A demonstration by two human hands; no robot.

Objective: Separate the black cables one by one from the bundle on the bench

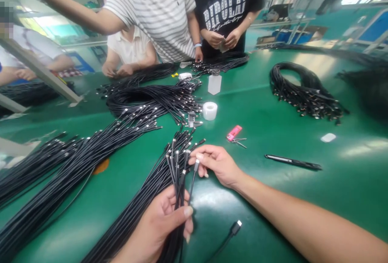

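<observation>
My left hand (pixel 165 218) is closed around a small bunch of black USB cables (pixel 178 192), their metal-tipped plugs pointing up and away from me. Just above it, my right hand (pixel 216 164) has its fingers at the plug end of one cable (pixel 195 174) that stands slightly apart from the bunch; thumb and forefinger appear pinched on it. Beneath and left of my hands lies a larger bundle of black cables (pixel 136 202). A single cable with a bigger plug (pixel 235 228) rests on the table right of my left hand.
More cable bundles (pixel 87 162) lie to the left, with a coiled bundle (pixel 285 79) at the back right. On the green table (pixel 273 206) are a tape roll (pixel 209 111), a clear bottle (pixel 214 84), a pink item (pixel 234 132) and a black pen (pixel 292 162). Co-workers stand and sit opposite.
</observation>
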